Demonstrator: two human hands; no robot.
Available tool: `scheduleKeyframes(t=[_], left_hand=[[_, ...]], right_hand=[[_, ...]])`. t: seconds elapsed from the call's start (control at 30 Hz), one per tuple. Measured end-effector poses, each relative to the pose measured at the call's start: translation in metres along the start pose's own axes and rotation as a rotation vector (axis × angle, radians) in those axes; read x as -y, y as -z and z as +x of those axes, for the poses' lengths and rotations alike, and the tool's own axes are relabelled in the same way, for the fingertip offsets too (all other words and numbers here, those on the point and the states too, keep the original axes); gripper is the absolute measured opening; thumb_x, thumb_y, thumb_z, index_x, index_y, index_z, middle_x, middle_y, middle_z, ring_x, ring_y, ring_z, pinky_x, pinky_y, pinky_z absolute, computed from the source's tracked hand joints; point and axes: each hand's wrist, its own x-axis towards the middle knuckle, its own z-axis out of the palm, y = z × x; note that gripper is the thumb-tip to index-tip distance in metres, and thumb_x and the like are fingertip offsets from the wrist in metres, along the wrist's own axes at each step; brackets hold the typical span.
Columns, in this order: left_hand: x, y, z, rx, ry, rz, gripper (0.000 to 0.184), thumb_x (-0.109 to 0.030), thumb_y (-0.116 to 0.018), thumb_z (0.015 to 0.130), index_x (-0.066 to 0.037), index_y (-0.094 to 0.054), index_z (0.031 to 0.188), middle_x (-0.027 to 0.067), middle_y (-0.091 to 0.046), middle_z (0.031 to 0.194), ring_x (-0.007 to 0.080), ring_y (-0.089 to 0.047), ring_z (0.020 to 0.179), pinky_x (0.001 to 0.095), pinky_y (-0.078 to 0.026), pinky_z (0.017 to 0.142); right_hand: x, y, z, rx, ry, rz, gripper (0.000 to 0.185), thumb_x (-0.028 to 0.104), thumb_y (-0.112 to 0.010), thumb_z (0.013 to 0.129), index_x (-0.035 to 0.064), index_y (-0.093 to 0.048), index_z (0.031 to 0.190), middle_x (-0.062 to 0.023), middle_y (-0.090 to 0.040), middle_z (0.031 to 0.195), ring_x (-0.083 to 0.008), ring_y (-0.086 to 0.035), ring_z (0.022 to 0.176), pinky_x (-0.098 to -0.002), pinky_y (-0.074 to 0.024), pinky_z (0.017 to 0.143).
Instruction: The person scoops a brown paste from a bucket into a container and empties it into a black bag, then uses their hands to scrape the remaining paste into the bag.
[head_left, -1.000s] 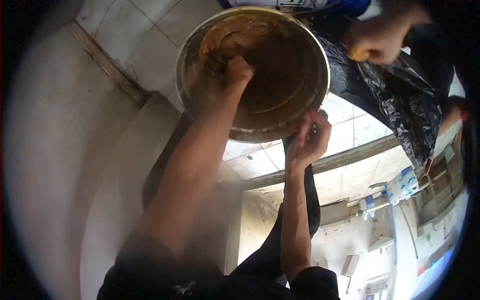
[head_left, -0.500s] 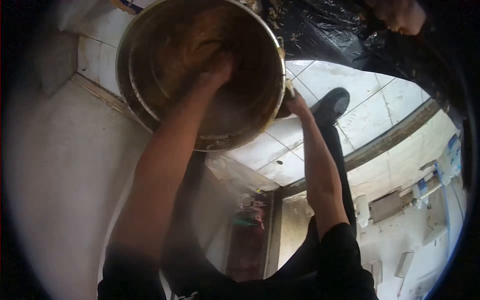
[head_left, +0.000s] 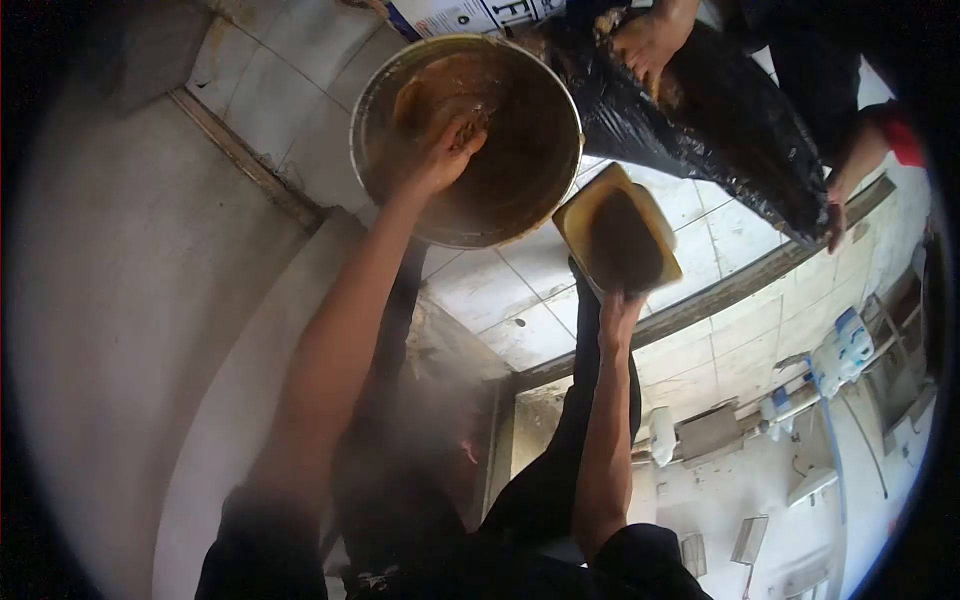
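Bucket [head_left: 545, 190], round, pale-rimmed, far side of scene; brown paste [head_left: 425, 95] inside. My left hand [head_left: 448, 158] is in it, fingers half curled; whether they grip paste, unclear. My right hand [head_left: 620, 308] has fingers wrapped on the near end of a yellowish rectangular tub [head_left: 577, 222], right of bucket.

bkt [head_left: 545, 130] open-topped | blk bag [head_left: 700, 115] blocks R side | tub [head_left: 580, 225] crowds lower R | flr [head_left: 490, 285] free below

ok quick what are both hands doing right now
Left hand: curled inside the bucket; grip can't be told.
Right hand: closed, holding the tub.
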Motion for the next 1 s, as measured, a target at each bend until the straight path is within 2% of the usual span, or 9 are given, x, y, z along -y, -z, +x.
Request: scheduleKeyframes(t=[0.13, 0.2, 0.27, 0.33, 0.4, 0.5, 0.57, 0.7, 1.0], left_hand=[[-0.005, 0.025, -0.031, 0.136, -0.119, 0.587, 0.081, -0.050, -0.054, 0.091, -0.011, -0.015, 0.151, 0.0205, -0.026, 0.151, 0.0301, -0.034, 0.136, 0.0422, -0.027, 0.111], [0.024, 0.018, -0.035, -0.121, -0.493, 0.605, 0.059, -0.034, -0.064, 0.085, -0.007, -0.045, 0.134, 0.0270, -0.036, 0.138, 0.0444, -0.038, 0.127, 0.0487, -0.025, 0.111], [0.030, 0.016, -0.039, -0.085, -0.401, 0.544, 0.061, -0.035, -0.064, 0.084, -0.007, -0.044, 0.135, 0.0255, -0.038, 0.138, 0.0429, -0.038, 0.127, 0.0497, -0.025, 0.111], [0.031, 0.021, -0.040, -0.036, -0.310, 0.482, 0.064, -0.036, -0.064, 0.083, -0.008, -0.042, 0.136, 0.0240, -0.040, 0.139, 0.0414, -0.039, 0.128, 0.0507, -0.024, 0.112], [0.012, 0.036, -0.052, -0.029, -0.515, 0.769, 0.051, -0.032, -0.062, 0.085, -0.006, -0.053, 0.128, 0.0223, -0.049, 0.133, 0.0375, -0.038, 0.131, 0.0524, -0.024, 0.111], [0.007, 0.058, -0.069, 0.117, -0.486, 1.130, 0.033, -0.024, -0.056, 0.087, -0.007, -0.060, 0.115, 0.0150, -0.062, 0.115, 0.0322, -0.043, 0.128, 0.0494, -0.022, 0.115], [0.031, 0.072, -0.067, 0.076, -0.629, 1.138, 0.026, -0.025, -0.056, 0.086, -0.007, -0.065, 0.102, 0.0151, -0.065, 0.104, 0.0316, -0.050, 0.119, 0.0495, -0.026, 0.111], [0.030, 0.095, -0.070, 0.297, -0.601, 1.047, 0.018, -0.023, -0.056, 0.083, -0.010, -0.067, 0.087, 0.0105, -0.067, 0.091, 0.0249, -0.061, 0.100, 0.0427, -0.037, 0.103], [0.061, 0.071, -0.051, 0.124, -0.756, 0.854, 0.027, -0.033, -0.058, 0.076, -0.008, -0.064, 0.068, 0.0101, -0.063, 0.065, 0.0236, -0.063, 0.071, 0.0385, -0.048, 0.079]], right_hand=[[0.104, -0.032, -0.029, 0.068, 0.356, -0.063, 0.059, 0.020, -0.053, 0.093, -0.0015, -0.027, 0.142, -0.0171, -0.041, 0.136, -0.0257, -0.039, 0.127, -0.0379, -0.0304, 0.107], [0.138, -0.050, -0.038, 0.142, 0.489, 0.098, 0.061, 0.019, -0.052, 0.093, -0.0016, -0.024, 0.143, -0.0175, -0.038, 0.138, -0.0265, -0.038, 0.128, -0.0388, -0.0309, 0.106], [0.166, -0.070, -0.046, 0.187, 0.526, 0.246, 0.063, 0.018, -0.051, 0.092, -0.0016, -0.021, 0.144, -0.0178, -0.035, 0.139, -0.0274, -0.038, 0.128, -0.0392, -0.0315, 0.106], [0.182, -0.084, -0.059, 0.135, 0.492, -0.137, 0.065, 0.006, -0.052, 0.088, -0.0002, -0.021, 0.145, -0.0183, -0.027, 0.143, -0.0285, -0.037, 0.129, -0.0392, -0.0338, 0.106], [0.183, -0.094, -0.069, 0.186, 0.493, -0.355, 0.069, -0.010, -0.050, 0.083, 0.0019, -0.022, 0.145, -0.0186, -0.022, 0.145, -0.0290, -0.037, 0.131, -0.0389, -0.0360, 0.106], [0.163, -0.134, -0.051, 0.225, 0.494, -0.534, 0.069, -0.013, -0.039, 0.081, -0.0054, -0.014, 0.145, -0.0255, -0.029, 0.145, -0.0357, -0.030, 0.135, -0.0414, -0.0203, 0.113], [0.141, -0.179, -0.025, 0.195, 0.642, -0.613, 0.085, -0.020, -0.038, 0.064, -0.0083, -0.013, 0.144, -0.0319, -0.022, 0.145, -0.0461, -0.025, 0.134, -0.0439, -0.0179, 0.114], [0.078, -0.250, 0.029, 0.023, 0.348, -0.908, 0.090, -0.010, -0.049, 0.079, 0.0197, -0.005, 0.151, -0.0366, -0.011, 0.146, -0.0527, -0.053, 0.106, -0.0520, -0.0505, 0.087], [-0.019, -0.296, 0.085, -0.070, 0.493, -1.321, 0.090, -0.005, -0.051, 0.083, 0.0274, -0.003, 0.151, -0.0343, -0.010, 0.148, -0.0552, -0.046, 0.114, -0.0489, -0.0532, 0.083]])
